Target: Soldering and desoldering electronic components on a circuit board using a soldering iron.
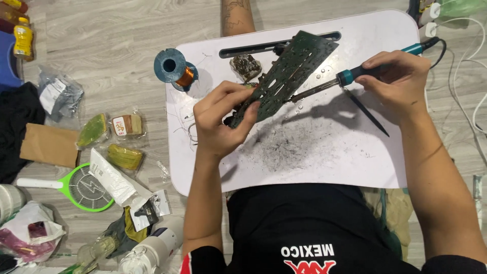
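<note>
My left hand point(219, 119) fingers clamp the lower edge of the thin, dark green perforated circuit board point(284, 76), tilted above the middle of the white lap tray point(355, 152). My right hand point(393, 81) fingers close around the teal-handled soldering iron point(355, 75), its metal tip touching the board. A slip could burn my fingertips or scorch the smooth, soot-smudged plastic.

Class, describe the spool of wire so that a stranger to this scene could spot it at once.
Start at the white lap tray on the wooden floor. Go to its upper left corner, above the left hand. There lies the spool: blue ends and shiny copper wire, the only round reel there.
</note>
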